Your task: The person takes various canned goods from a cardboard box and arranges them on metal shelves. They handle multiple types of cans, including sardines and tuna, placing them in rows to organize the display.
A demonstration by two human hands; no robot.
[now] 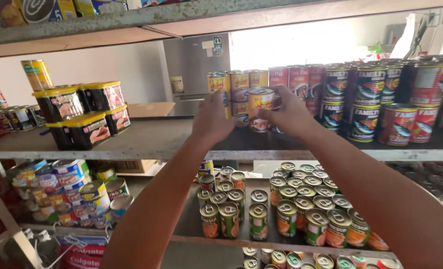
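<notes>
Both arms reach forward and up; left hand and right hand cupped, facing inward.

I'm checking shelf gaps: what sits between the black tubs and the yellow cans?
Head view: bare grey shelf lies between the black tubs and yellow cans.

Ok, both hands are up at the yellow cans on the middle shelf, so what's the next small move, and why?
Probably ease the can in the right hand back down beside the stacked yellow cans. It is tilted, just in front of the stack, while the left hand rests against the stack's left side, seemingly steadying it. Bare shelf lies in front.
</notes>
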